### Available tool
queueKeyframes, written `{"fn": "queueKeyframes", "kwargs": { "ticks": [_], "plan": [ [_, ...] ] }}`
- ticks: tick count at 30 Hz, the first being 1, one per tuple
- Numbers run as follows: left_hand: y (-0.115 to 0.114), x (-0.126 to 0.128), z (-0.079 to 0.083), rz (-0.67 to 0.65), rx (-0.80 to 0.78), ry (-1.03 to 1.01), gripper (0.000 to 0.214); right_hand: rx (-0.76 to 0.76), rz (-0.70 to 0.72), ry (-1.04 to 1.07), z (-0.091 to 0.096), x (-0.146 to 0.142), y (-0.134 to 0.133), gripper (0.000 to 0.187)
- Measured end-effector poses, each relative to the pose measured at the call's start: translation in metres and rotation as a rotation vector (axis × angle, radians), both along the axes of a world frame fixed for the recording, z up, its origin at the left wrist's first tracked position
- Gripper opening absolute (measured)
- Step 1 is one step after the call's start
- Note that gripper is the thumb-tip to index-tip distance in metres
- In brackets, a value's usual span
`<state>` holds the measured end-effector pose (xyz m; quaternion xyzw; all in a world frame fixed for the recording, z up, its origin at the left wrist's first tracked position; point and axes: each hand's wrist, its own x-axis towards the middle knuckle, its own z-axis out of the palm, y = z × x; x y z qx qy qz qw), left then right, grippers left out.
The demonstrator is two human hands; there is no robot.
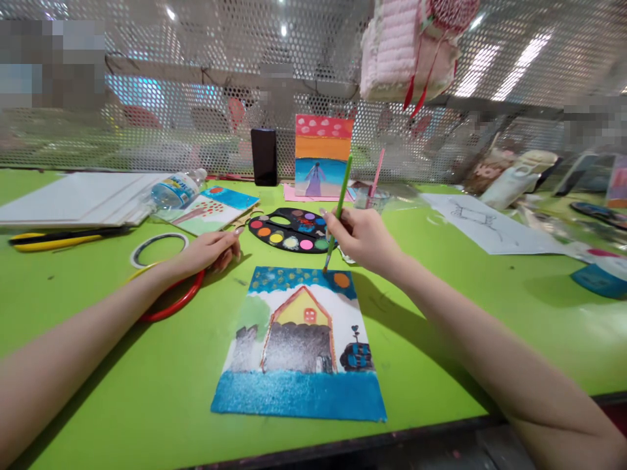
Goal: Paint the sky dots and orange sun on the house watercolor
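Fingers of the left hand (208, 251) curl loosely, released and empty, just over a red plastic ring (171, 301) left of the painted house picture (298, 391), which lies flat on the green desk (421, 339). Further left of the picture are a yellow-and-black craft knife (68, 239), a tape roll (159, 250), a stack of white boards (73, 196), and a water bottle (176, 189) lying at the stack's corner. A small painted card (213, 210) and a black paint palette (289, 230) sit beyond the picture, with a black phone (264, 156) and a standing sunset painting (323, 147) further back. Fingers of the right hand (362, 238) are clenched in a pinch around a green paintbrush (339, 202), its tip touching the blue band at the picture's top edge, beside an orange circle. Main risk: if the paint is wet, and that can't be told from here, a slip of the tip or the hand dropping could smear the band or the circle. A wrist knock could also tip the clear cup (365, 199) holding a pink brush, just beyond the picture. Right of the picture lies a pencil sketch sheet (490, 223).
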<state>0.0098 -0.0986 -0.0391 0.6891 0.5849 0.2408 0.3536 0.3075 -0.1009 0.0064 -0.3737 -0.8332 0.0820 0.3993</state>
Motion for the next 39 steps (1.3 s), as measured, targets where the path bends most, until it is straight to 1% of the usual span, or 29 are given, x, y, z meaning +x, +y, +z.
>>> {"fn": "queueKeyframes", "kwargs": {
  "ticks": [7, 14, 19, 24, 39],
  "plan": [
    [0.0014, -0.0028, -0.003, -0.003, 0.019, -0.011, 0.048, -0.014, -0.008, -0.012, 0.0003, -0.0008, -0.0003, 0.038],
    [-0.0003, -0.0006, -0.0008, 0.006, 0.014, -0.011, 0.049, -0.008, 0.001, -0.024, -0.0018, -0.0046, -0.0046, 0.037],
    [-0.0003, -0.0003, -0.0006, 0.0, 0.006, -0.016, 0.049, -0.006, -0.015, -0.027, -0.0029, -0.0045, -0.0035, 0.036],
    [-0.0004, -0.0001, 0.0002, 0.01, -0.008, -0.02, 0.048, 0.015, -0.002, -0.01, -0.0021, -0.004, -0.0036, 0.036],
    [0.0017, -0.0021, -0.0027, -0.01, 0.006, -0.017, 0.046, -0.001, -0.017, -0.034, -0.0013, -0.0043, -0.0057, 0.037]
  ]
}}
